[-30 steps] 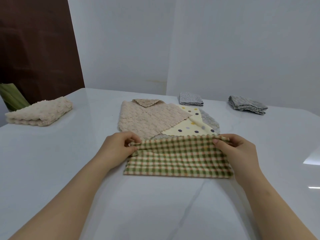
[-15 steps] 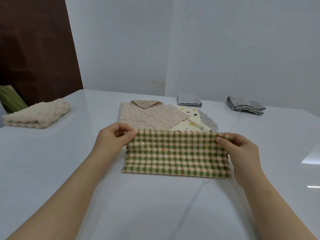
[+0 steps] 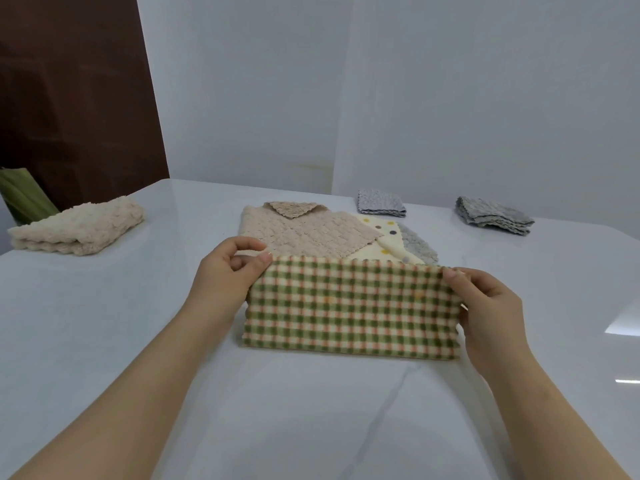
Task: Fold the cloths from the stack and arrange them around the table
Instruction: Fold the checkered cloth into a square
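Green-checked cloth (image 3: pixel 351 313): folded double, on white table (image 3: pixel 311 427), far edge hiding near edge of stack (image 3: pixel 311 237). Far-left corner pinched between thumb and forefinger of left hand (image 3: pixel 225 277); far-right corner pinched likewise by right hand (image 3: pixel 491 313). Stack: beige waffle cloth (image 3: pixel 304 233) on top (far corner flipped over), dotted cream cloth (image 3: pixel 388 251) and grey cloth (image 3: pixel 419 245) beneath. Further out: folded cream cloth (image 3: pixel 79 226) far left; small folded grey cloth (image 3: pixel 381 202) and larger folded grey cloth (image 3: pixel 493 216) back right, well apart.

Single head-worn wide-angle view, from the person's own eye level, facing forward and down across the white bench (image 3: pixel 104 341), left hand (image 3: pixel 225 277) and right hand (image 3: pixel 491 306) close below at mid-frame, far bench edge and pale wall (image 3: pixel 467 98) filling the upper half
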